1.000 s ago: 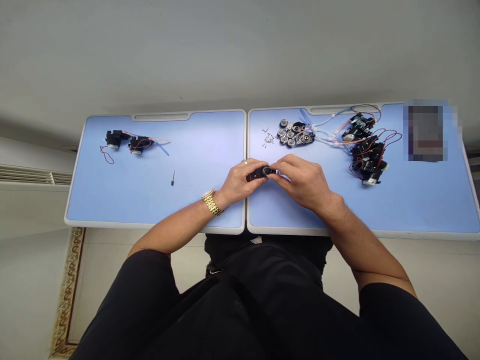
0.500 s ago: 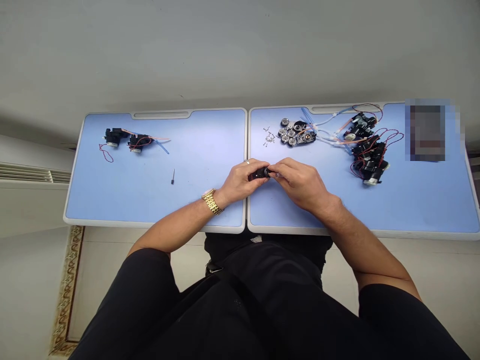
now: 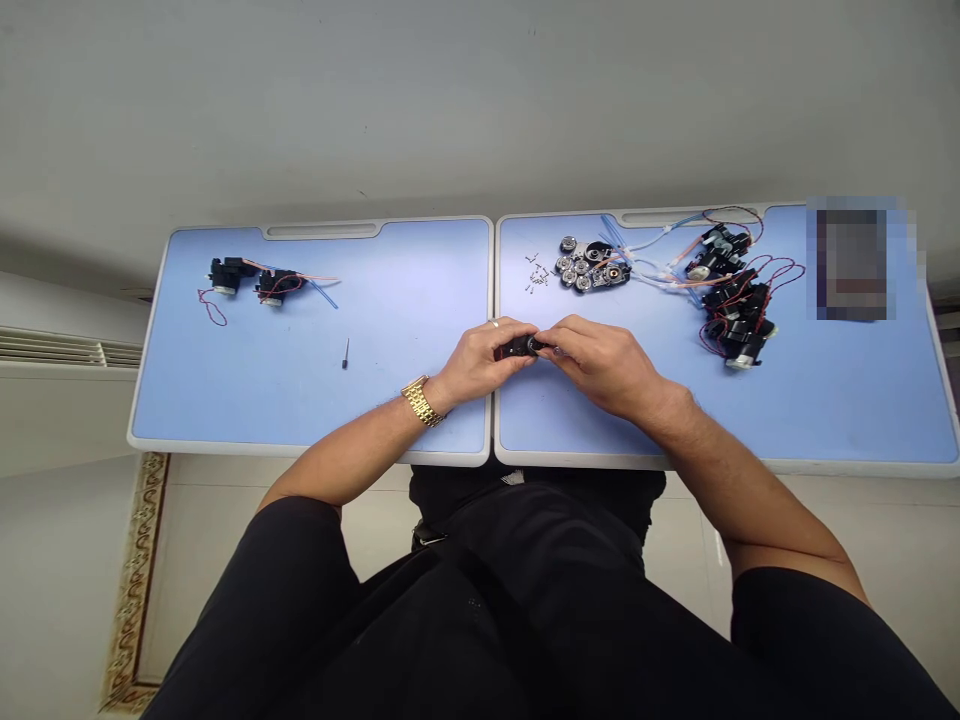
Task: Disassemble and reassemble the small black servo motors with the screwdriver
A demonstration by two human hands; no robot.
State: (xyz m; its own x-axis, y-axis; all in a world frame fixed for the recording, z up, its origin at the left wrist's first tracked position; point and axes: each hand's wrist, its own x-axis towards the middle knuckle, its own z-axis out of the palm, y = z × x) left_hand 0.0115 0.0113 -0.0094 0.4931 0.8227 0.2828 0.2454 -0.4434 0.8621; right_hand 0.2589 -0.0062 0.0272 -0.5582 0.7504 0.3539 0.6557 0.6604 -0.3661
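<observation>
A plain grey wall (image 3: 465,110) rises behind a blue tabletop (image 3: 405,310), made of two pale-edged panels that meet at a seam in front of the person. Just right of that seam, above the right panel, a small black mechanical part (image 3: 514,347) with a rounded end sits between the hands, its long axis running roughly side to side from one hand toward the other. The left hand (image 3: 480,362) is closed around most of its length, thumb on the near side and fingers on the far side. The right hand (image 3: 606,362) is narrowed to a pinch at the rounded right end; whether its fingertips also grip something smaller is hidden. Both hands touch the part, the left covering more of it. Just beyond the hands lie loose screws (image 3: 537,276), with a cluster of round metal-faced parts (image 3: 581,270) beside them. Farther right is a heap of wired black motor units (image 3: 739,315). On the left panel lie a thin-shafted tool (image 3: 345,360) and two similar wired units (image 3: 276,286).
</observation>
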